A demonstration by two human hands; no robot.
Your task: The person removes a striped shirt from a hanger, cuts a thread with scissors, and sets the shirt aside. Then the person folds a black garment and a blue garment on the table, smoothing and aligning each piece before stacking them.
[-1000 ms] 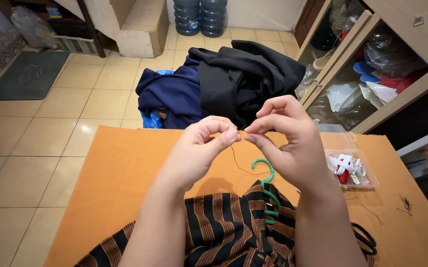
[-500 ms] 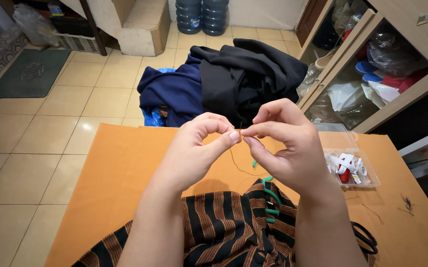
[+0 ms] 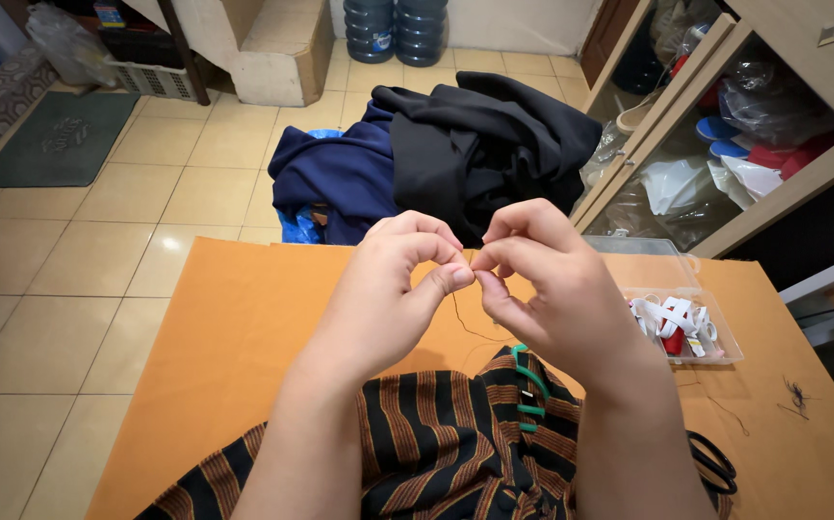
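Where the orange table (image 3: 224,318) meets the viewer at its near edge, a brown-and-black striped garment (image 3: 436,453) lies on a green hanger (image 3: 529,385), kept close for the work above it. Over it the left hand (image 3: 388,289) and right hand (image 3: 551,289) meet fingertip to fingertip, both pinched narrowly on a dark thread (image 3: 462,318) that trails down toward the garment. Black scissors (image 3: 715,464) and a clear plastic box of white tapes (image 3: 681,323) sit near the right edge, within reach. Beyond the far edge, dark clothes (image 3: 446,154) are heaped.

The right hand (image 3: 561,289) is hiding most of the green hanger (image 3: 528,377). The frame's bottom edge is cutting off the striped garment (image 3: 436,453) and black scissors (image 3: 715,464).
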